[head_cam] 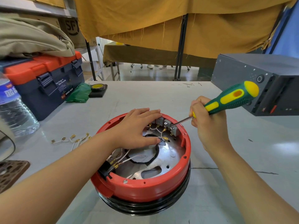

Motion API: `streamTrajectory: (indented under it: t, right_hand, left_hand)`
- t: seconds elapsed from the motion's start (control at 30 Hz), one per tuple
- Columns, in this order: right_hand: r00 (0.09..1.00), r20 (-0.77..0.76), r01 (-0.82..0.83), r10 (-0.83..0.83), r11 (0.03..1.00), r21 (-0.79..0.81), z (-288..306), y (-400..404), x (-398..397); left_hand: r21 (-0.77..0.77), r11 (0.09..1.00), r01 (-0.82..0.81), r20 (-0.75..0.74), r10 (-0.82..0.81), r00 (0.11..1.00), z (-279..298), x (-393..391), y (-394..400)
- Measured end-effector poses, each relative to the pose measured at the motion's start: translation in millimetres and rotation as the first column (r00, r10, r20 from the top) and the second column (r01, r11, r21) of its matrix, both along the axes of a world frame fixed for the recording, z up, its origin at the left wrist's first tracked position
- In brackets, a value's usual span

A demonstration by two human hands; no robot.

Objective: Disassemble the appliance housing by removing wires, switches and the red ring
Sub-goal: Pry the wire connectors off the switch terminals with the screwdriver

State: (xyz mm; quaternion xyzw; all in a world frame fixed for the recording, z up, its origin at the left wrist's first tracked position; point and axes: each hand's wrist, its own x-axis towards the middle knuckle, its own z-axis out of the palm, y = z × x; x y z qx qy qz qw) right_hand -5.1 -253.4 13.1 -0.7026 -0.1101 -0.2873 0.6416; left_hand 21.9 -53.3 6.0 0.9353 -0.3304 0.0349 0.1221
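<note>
Red plastic rings the top of the appliance housing (142,188), which sits upside down on the grey table (226,159) right in front of you, its black body below the red ring (186,152). Your left hand (137,126) lies flat across the far-left rim with fingers straight and relaxed, the thumb reaching down into the metal interior beside the white wires (155,131) and their brass terminals. Your right hand (208,126) has its fingers curled around the green-and-yellow screwdriver (229,99), whose metal tip meets the grey switches (166,125) mounted along the far inner wall. Your left palm covers part of that wall, so some of the wiring beneath it is hidden. At the near-left rim a black connector block (106,170) holds more white wires.

Loose wires with brass terminals (71,139) lie on the table to the left of the housing. Further left stand a clear water bottle (14,109) and a blue-and-orange toolbox (47,78) with beige fabric (30,39) heaped on top. Near the toolbox sit a green bag (79,92) and a roll of tape (97,87). A dark grey computer case (258,78) stands at the right, close behind the screwdriver handle.
</note>
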Motion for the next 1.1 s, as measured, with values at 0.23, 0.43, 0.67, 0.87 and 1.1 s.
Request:
streamTrajectory:
  t: [0.23, 0.43, 0.67, 0.87, 1.1]
  right_hand:
    - [0.983, 0.174, 0.123, -0.065, 0.931, -0.343, 4, 8, -12]
    - [0.990, 0.118, 0.108, -0.075, 0.946, -0.306, 5, 9, -11]
    - [0.999, 0.012, 0.034, -0.032, 0.987, -0.159, 2, 7, -6]
    - [0.997, -0.079, -0.011, 0.010, 1.000, -0.011, 0, 6, 0]
    - [1.000, -0.005, 0.006, -0.007, 0.996, -0.094, -4, 16, -6]
  left_hand:
    - [0.004, 1.000, -0.002, 0.005, 0.002, 1.000, -1, 1, 1]
    - [0.008, 1.000, -0.002, 0.004, 0.002, 1.000, -2, 0, 1]
    - [0.021, 1.000, -0.011, -0.012, 0.012, 1.000, 0, 0, 0]
    - [0.016, 1.000, -0.010, -0.017, 0.011, 1.000, -1, 0, 1]
    - [0.016, 1.000, -0.014, -0.030, 0.014, 0.999, -1, 0, 0]
